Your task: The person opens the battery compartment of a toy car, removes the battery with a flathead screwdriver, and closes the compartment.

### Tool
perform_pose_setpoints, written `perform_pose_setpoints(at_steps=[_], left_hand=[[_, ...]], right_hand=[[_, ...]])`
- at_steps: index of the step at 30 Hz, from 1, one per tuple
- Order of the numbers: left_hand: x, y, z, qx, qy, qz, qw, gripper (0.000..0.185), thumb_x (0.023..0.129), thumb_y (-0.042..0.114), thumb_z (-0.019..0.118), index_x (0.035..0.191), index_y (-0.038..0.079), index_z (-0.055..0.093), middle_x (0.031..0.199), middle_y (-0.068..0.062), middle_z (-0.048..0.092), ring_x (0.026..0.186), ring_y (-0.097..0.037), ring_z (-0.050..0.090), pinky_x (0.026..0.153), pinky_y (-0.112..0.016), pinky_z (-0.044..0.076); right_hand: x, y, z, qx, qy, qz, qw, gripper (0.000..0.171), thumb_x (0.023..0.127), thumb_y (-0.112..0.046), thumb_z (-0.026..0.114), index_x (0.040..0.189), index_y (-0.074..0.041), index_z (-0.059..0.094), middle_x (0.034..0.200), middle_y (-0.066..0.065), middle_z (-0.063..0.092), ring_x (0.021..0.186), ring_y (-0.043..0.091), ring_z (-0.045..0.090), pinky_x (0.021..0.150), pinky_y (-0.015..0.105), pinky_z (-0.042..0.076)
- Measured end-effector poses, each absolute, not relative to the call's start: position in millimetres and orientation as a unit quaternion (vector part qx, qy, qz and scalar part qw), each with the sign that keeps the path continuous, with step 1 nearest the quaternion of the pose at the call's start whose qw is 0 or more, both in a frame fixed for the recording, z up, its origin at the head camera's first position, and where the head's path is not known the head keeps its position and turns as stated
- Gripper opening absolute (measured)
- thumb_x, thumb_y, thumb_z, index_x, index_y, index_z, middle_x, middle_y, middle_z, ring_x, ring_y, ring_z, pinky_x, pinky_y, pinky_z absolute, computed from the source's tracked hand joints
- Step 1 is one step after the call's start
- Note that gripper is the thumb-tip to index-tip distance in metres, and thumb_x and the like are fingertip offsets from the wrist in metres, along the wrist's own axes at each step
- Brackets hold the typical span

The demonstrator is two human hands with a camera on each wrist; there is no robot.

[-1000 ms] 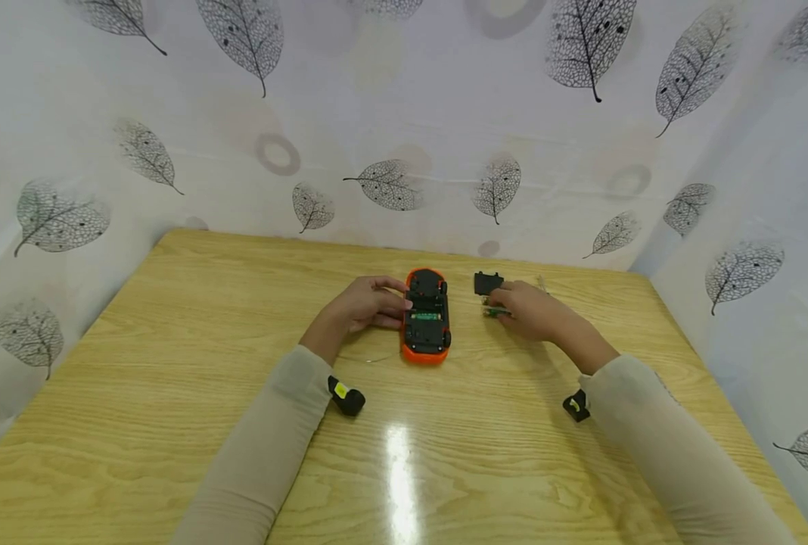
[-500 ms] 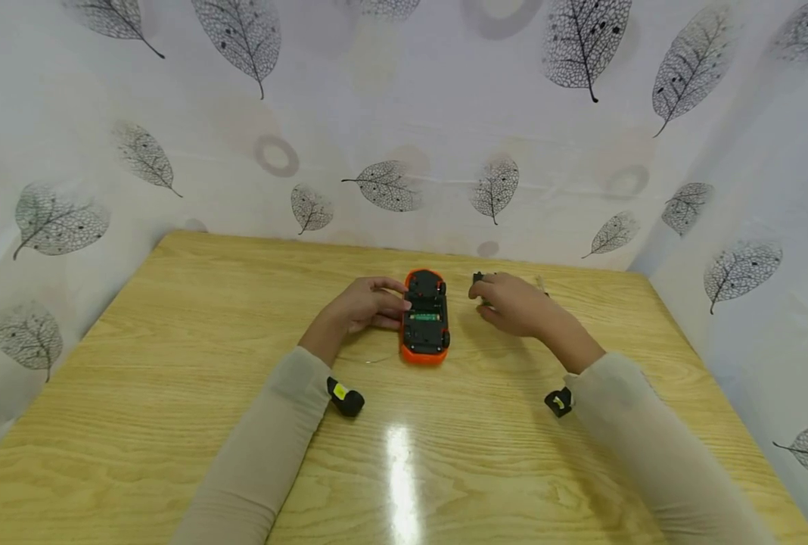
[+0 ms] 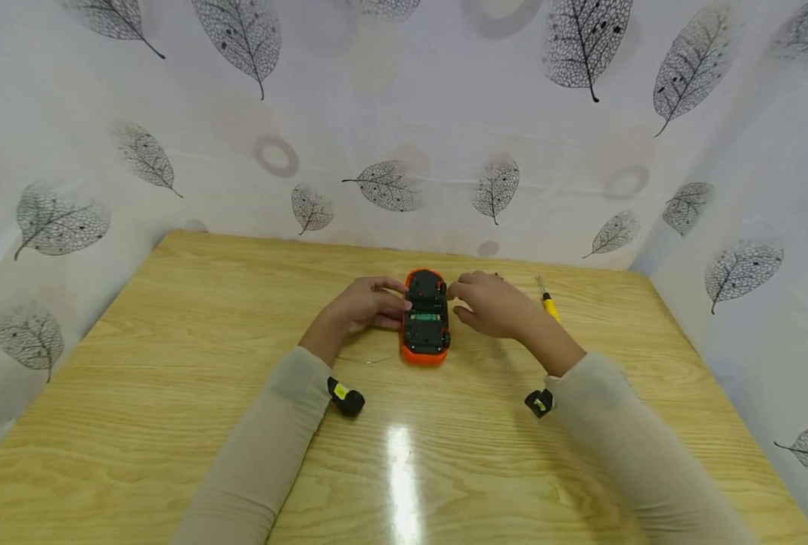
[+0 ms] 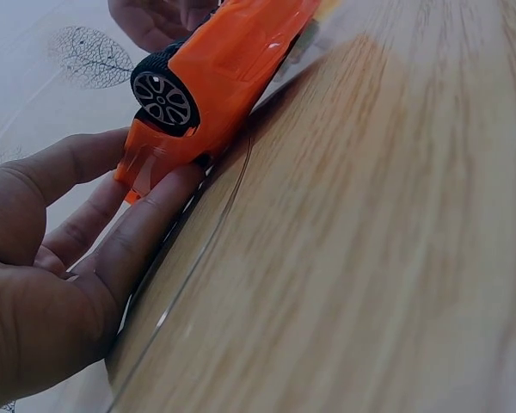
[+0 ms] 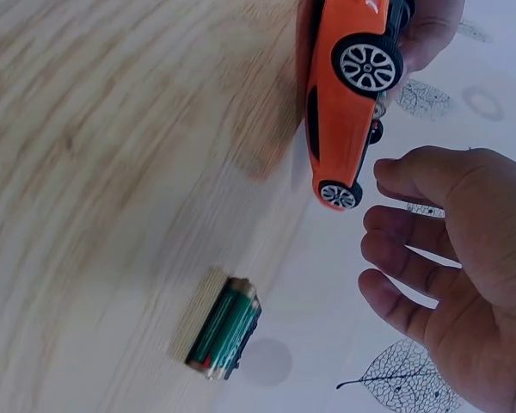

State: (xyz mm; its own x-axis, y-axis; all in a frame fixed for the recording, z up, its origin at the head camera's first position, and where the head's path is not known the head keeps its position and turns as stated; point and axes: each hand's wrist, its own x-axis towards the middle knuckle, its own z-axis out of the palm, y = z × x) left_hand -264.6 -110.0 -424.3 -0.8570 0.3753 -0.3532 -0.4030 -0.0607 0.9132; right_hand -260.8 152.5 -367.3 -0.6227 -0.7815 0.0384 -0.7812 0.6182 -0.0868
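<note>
An orange toy car (image 3: pixel 425 318) lies upside down, its black underside and open battery compartment facing up. A green battery (image 3: pixel 426 317) shows inside the compartment. From the left side my left hand (image 3: pixel 373 303) holds the car, thumb and fingers at its edge. In the left wrist view the orange body (image 4: pixel 228 73) reaches away from those fingers. Just right of the car hovers my right hand (image 3: pixel 492 306), fingers lightly bent and apart with nothing between them. Green battery (image 5: pixel 224 331) lies on the table below it in the right wrist view, hidden by the hand in the head view.
A yellow-handled screwdriver (image 3: pixel 550 304) lies right of my right hand. Left of the car's rear, a thin pale strand (image 3: pixel 377 361) shows on the wooden table (image 3: pixel 472 454). A leaf-patterned cloth (image 3: pixel 404 121) rises behind the table.
My right hand has moved left from the loose green battery to the car's side, uncovering the screwdriver and covering the black lid. The left hand and car have stayed put.
</note>
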Motion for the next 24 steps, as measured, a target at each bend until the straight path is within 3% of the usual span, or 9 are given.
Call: perform_pose_setpoints(at_steps=[9, 24], left_hand=[[-266.2, -107.9, -425.7, -0.015, 0.623, 0.733, 0.272, 0.039, 0.095, -0.001, 0.071, 0.132, 0.004, 0.059, 0.121, -0.02, 0.069, 0.093, -0.026, 0.074, 0.081, -0.042, 0.064], [-266.6, -108.6, -427.2, -0.015, 0.628, 0.73, 0.269, 0.039, 0.095, 0.001, 0.072, 0.132, 0.005, 0.06, 0.116, -0.019, 0.071, 0.093, -0.026, 0.074, 0.08, -0.041, 0.064]], right_hand=[[-252.1, 136.8, -365.4, -0.443, 0.896, -0.034, 0.002, 0.017, 0.097, -0.016, 0.072, 0.112, -0.008, 0.072, 0.095, 0.007, 0.065, 0.079, 0.019, 0.058, 0.07, 0.038, 0.052], [-242.7, 116.7, -363.7, -0.432, 0.9, -0.047, 0.02, 0.021, 0.1, -0.017, 0.068, 0.117, -0.007, 0.072, 0.103, 0.008, 0.066, 0.09, 0.024, 0.061, 0.077, 0.041, 0.055]])
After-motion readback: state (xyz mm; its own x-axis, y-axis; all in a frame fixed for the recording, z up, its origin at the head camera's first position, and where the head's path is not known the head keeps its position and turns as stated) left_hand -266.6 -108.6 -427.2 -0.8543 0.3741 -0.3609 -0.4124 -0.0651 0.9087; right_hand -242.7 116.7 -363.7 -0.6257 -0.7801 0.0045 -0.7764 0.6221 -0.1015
